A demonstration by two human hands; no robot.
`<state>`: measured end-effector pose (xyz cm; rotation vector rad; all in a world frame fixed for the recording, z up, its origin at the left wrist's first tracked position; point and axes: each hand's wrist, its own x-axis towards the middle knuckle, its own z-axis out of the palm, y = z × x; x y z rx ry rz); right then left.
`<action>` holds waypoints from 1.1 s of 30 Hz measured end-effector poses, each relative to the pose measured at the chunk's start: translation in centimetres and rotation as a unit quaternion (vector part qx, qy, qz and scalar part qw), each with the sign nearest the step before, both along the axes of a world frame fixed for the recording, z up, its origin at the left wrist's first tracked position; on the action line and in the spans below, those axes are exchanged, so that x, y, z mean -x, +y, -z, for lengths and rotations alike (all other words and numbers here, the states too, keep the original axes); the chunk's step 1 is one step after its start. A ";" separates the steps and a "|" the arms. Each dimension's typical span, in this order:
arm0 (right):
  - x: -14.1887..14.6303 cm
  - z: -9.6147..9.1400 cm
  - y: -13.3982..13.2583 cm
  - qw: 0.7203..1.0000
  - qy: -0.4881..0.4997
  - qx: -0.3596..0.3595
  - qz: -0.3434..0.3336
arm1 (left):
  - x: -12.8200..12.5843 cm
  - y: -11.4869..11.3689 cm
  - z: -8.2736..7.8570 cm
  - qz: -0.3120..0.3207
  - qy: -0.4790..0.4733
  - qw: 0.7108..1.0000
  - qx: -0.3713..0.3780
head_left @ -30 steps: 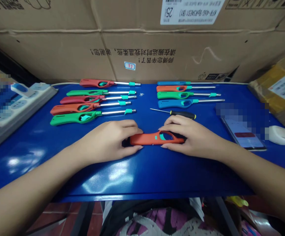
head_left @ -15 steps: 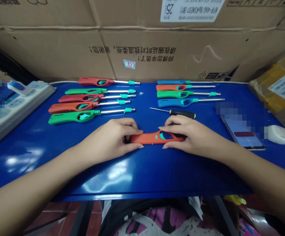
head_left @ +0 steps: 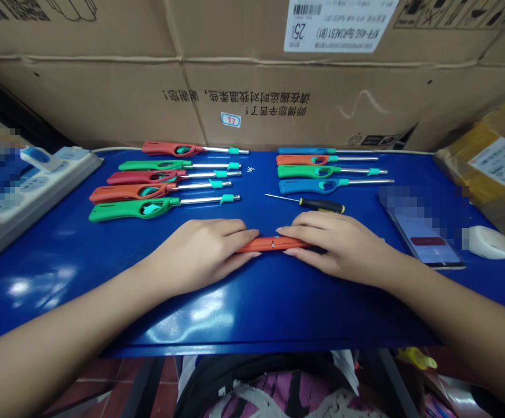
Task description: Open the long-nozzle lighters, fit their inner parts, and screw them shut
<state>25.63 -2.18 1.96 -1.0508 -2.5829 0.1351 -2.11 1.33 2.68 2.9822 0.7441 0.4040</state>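
An orange lighter (head_left: 266,244) of the long-necked kind lies across the space between my hands, its narrow seam edge turned up. My left hand (head_left: 208,249) pinches its left end. Closed on its right part is my right hand (head_left: 333,247), which hides the rest of the body. Beyond my hands lies a screwdriver (head_left: 322,205) with a black and yellow handle. Long lighters in green (head_left: 134,209), orange (head_left: 125,192) and red sit in a column at the left. A second column at the right includes a blue lighter (head_left: 304,186).
Small pale pins (head_left: 251,169) lie between the two columns. A phone (head_left: 430,244) and a white mouse (head_left: 491,242) are on the right of the blue table (head_left: 235,319). A power strip (head_left: 38,186) runs along the left. A large cardboard box (head_left: 252,75) walls off the back.
The orange lighter has been rolled in my hands, from its broad side with the trigger opening showing to its narrow seam edge. Both hands still grip it.
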 end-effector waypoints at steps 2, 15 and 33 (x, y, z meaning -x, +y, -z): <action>0.0 -0.1 -0.1 1.000 0.013 -0.001 -0.005 | -0.1 0.0 0.0 0.004 -0.008 0.999 0.033; -0.1 0.1 0.0 0.993 0.100 0.048 0.037 | 0.1 0.5 -0.4 0.018 -0.036 0.999 0.017; -0.4 -0.1 0.4 0.996 0.087 0.024 0.017 | -1.2 -0.3 -0.2 -0.116 -0.210 0.866 0.438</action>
